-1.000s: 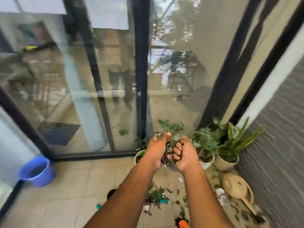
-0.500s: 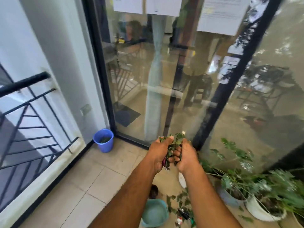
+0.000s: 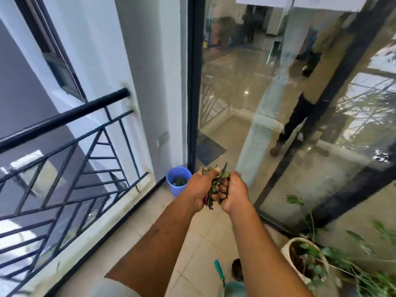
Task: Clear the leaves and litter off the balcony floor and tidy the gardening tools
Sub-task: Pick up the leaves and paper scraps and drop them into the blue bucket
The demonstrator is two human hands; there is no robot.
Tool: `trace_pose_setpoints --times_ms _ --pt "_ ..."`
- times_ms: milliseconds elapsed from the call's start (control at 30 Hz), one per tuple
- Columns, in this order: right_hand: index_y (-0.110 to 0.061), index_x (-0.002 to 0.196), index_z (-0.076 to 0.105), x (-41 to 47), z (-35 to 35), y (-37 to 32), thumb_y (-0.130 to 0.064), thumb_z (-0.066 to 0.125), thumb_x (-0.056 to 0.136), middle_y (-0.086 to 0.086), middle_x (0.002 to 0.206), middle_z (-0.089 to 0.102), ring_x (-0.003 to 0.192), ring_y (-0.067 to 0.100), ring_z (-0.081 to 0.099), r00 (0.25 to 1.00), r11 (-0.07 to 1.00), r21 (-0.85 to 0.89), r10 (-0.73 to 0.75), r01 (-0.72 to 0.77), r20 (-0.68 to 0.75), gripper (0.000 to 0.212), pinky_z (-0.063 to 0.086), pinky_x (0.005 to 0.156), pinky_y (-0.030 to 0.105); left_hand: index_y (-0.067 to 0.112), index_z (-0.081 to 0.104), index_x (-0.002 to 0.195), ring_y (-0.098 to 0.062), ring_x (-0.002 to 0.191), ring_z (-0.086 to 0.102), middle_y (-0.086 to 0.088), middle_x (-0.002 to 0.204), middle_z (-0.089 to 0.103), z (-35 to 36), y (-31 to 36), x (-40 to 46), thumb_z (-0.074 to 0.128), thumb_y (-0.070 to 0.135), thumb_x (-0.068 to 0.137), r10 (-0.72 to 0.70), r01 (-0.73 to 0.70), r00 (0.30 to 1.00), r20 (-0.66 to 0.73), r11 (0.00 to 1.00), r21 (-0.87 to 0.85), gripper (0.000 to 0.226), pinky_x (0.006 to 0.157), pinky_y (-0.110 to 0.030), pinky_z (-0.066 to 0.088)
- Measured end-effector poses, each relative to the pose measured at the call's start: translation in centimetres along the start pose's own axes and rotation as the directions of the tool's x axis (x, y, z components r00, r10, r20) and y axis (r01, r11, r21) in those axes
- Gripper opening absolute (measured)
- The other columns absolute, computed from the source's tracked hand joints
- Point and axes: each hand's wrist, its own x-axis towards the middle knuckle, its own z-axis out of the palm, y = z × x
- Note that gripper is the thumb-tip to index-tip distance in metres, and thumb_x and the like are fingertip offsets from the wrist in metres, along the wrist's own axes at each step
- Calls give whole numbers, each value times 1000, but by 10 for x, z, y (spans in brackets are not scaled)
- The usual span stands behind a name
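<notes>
A bunch of green leaves and litter [image 3: 216, 185] is cupped between both my hands at chest height. My left hand [image 3: 201, 189] grips the bunch from the left, my right hand [image 3: 234, 190] from the right, fingers curled round it. A blue bucket [image 3: 171, 189] with some leaves inside stands on the tiled floor in the corner, just left of and beyond my hands. A tool with a teal handle [image 3: 219, 270] lies on the floor below my right forearm.
A black metal railing [image 3: 64, 151] runs along the left. Glass doors with a black frame [image 3: 191, 86] fill the right. A white pot with a plant [image 3: 287, 251] stands at lower right, a teal container [image 3: 232, 289] at the bottom edge.
My view has swung left from the potted plants to the railing corner. The blue bucket is now closer to my hands, which still hold the leaves.
</notes>
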Motion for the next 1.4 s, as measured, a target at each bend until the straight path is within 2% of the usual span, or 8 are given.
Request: trace_pose_setpoints --times_ms 333,500,633,800,900,1067,1200,1400 --pt "-13 74 59 80 72 14 -32 42 106 3 49 51 35 16 42 996 993 -101 50 -58 -80 41 37 37 20 0 63 122 -23 51 57 -16 77 70 -62 17 78 67 30 104 -51 48 995 -91 998 -33 36 39 -24 42" --pt "-14 71 55 142 110 7 -31 40 107 0 42 47 29 13 38 995 986 -139 82 -90 -59 42 37 37 19 4 64 111 -20 47 57 -13 72 70 -83 40 138 65 26 106 -79 71 986 -146 996 -61 23 37 -23 41" --pt "-13 72 54 209 143 -15 -32 37 110 0 41 47 27 12 38 992 979 -166 111 -119 -54 46 36 34 18 -7 63 127 -23 51 59 -16 77 70 -97 59 215 68 32 104 -99 88 984 -149 993 -81 46 38 -23 41" --pt "-13 73 53 287 179 -38 -34 34 110 1 42 46 29 13 38 983 966 -194 153 -170 -98 47 34 32 19 4 65 113 -23 51 55 -17 75 67 -107 85 292 66 28 106 -161 137 970 -181 981 -139 24 37 -22 40" --pt "-15 68 49 320 193 -42 -34 34 111 -1 39 41 27 12 34 978 953 -227 183 -202 -102 49 32 31 19 4 64 113 -23 50 57 -19 77 67 -118 91 323 64 25 106 -181 150 965 -192 975 -163 23 36 -22 39" --pt "-22 65 39 386 209 -19 -50 36 109 -3 50 31 34 11 25 959 926 -255 258 -279 -112 52 26 46 22 6 69 107 -19 50 60 -20 82 71 -146 93 367 55 24 111 -209 159 953 -221 961 -225 24 38 -21 39" --pt "-20 63 38 446 213 14 -50 36 112 -2 45 31 31 10 25 945 920 -223 302 -323 -124 57 21 41 20 -7 68 109 -25 49 57 -28 82 67 -176 67 426 56 26 110 -252 185 935 -249 947 -264 35 36 -23 39" --pt "-20 66 40 555 215 83 -46 39 112 -2 47 32 38 14 31 900 901 -165 354 -401 -255 53 17 39 18 2 68 108 -23 42 48 -21 69 64 -232 12 528 61 30 108 -372 285 862 -345 918 -277 29 40 -24 38"
